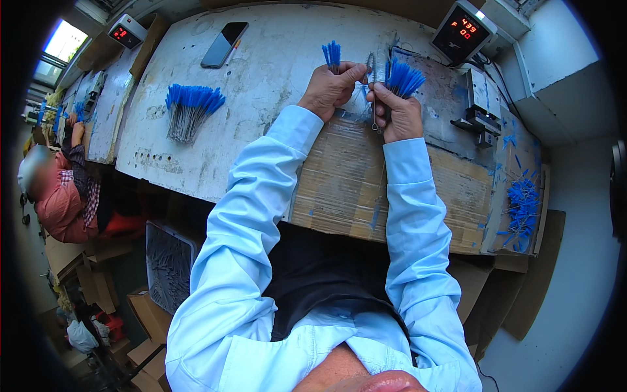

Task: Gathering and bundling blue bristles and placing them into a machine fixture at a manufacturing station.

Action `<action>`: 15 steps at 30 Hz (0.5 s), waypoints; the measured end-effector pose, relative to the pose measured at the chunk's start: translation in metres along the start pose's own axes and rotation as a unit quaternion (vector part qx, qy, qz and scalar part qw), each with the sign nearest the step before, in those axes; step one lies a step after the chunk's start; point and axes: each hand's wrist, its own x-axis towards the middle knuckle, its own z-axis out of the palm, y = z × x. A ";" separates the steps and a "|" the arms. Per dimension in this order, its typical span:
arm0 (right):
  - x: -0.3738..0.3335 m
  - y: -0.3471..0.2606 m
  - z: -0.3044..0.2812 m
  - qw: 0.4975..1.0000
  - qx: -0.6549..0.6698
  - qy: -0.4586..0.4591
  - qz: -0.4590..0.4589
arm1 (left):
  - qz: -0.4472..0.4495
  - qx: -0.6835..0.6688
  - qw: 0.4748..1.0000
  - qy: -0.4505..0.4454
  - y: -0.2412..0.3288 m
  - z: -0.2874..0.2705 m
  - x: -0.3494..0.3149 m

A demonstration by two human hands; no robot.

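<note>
My left hand [332, 90] is closed round a small bunch of thin wire pieces with blue tips [332, 52], the tips pointing away from me. A larger bunch of the same blue-tipped wire pieces [405, 77] sticks up out of my closed right hand [400, 114]. The fingertips of both hands nearly meet at a thin wire brush with grey bristles [381, 67]; which fingers pinch it I cannot tell. A small wire loop shows below the right fingers. Left of my hands a thick bundle of blue-tipped wire pieces [194, 104] lies on the worn white table [261, 72].
Cardboard [339, 176] covers the table's near edge. At right are a metal fixture [483, 111], a digital display box [462, 31] and loose blue-tipped pieces [522, 206]. A phone [224, 46] lies far left. A grey-filled bin [168, 261] stands below; a co-worker [62, 196] sits left.
</note>
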 end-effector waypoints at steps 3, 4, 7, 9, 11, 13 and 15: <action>0.000 0.000 -0.004 0.999 0.029 -0.014 0.015 | -0.009 -0.003 1.000 -0.004 -0.001 0.006 0.000; 0.001 0.001 -0.003 0.999 0.039 -0.023 0.026 | -0.013 -0.006 1.000 -0.002 -0.001 0.005 -0.001; 0.002 0.001 -0.002 0.997 0.051 -0.035 0.044 | -0.017 -0.031 0.999 -0.015 -0.002 0.003 -0.002; 0.003 0.000 -0.004 0.996 0.054 -0.038 0.051 | -0.011 -0.026 0.999 -0.022 -0.001 0.003 -0.003; 0.004 0.001 -0.007 0.996 0.055 -0.057 0.051 | -0.004 -0.022 0.999 -0.031 -0.001 0.005 -0.004; 0.004 0.002 -0.007 0.996 0.052 -0.054 0.051 | -0.015 -0.036 0.999 -0.028 -0.002 0.008 -0.004; 0.005 0.003 -0.007 0.996 0.050 -0.052 0.051 | -0.016 -0.044 0.998 -0.032 -0.002 0.008 -0.005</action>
